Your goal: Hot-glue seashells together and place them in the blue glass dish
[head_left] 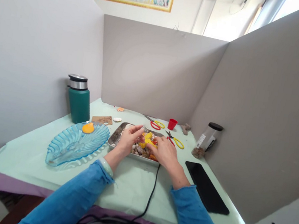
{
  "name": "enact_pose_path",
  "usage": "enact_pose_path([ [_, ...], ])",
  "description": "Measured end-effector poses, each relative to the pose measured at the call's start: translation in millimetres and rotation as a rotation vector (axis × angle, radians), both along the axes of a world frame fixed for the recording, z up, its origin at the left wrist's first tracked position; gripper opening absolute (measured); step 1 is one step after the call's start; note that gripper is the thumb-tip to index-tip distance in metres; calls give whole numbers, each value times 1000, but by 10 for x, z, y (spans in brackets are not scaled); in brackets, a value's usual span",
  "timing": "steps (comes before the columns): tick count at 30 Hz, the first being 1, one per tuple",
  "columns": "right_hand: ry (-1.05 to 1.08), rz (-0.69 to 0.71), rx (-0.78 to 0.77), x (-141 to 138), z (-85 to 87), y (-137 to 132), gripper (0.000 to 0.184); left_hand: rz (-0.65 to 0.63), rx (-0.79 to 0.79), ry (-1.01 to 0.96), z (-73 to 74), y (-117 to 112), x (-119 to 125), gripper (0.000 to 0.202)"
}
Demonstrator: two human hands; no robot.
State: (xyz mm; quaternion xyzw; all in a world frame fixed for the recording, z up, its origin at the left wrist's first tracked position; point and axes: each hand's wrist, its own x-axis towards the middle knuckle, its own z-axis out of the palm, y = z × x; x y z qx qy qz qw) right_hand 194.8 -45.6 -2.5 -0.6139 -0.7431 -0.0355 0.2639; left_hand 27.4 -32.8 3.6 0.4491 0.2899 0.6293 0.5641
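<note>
My left hand (130, 139) is raised over the left part of a shallow metal tray (131, 155), its thumb and fingertips pinched together. A small greyish-clear bit shows at those fingertips, too small to name. On the tray's right side, my right hand (166, 152) is curled with thumb and fingers around a bright yellow piece (146, 140); its exact kind is unclear. Small shells and pebble-like pieces (139, 150) fill the tray, with some orange pieces (153, 157) near the right hand. Both hands partly hide the contents.
Left stand a blue shell-shaped dish (77, 146) holding an orange piece (88, 128), and a green flask (78, 103). Behind the tray lie scissors (155, 124), yellow-and-red pliers (176, 141) and a red cup (172, 124). Right are a jar (207, 141) and black phone-like slab (207, 188). A cable (152, 191) runs frontward.
</note>
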Motion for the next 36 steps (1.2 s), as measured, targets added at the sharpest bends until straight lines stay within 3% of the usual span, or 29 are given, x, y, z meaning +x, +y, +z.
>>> enact_pose_path([
  [4,336,113,282,-2,32,-15,33,-65,12,47,-6,-11,14,52],
  [8,579,352,399,-59,25,-41,22,-113,30,65,-44,12,33,51],
  [11,568,413,400,-100,-4,-56,16,-132,47,71,-72,30,44,51],
  [24,548,406,353,-100,-25,-63,14,-73,94,164,-40,-31,46,50],
  [30,576,454,329,-99,-48,-32,11,-61,174,206,-36,-51,49,43],
  [36,612,450,329,-101,-95,13,8,-16,297,377,-91,1,63,30],
])
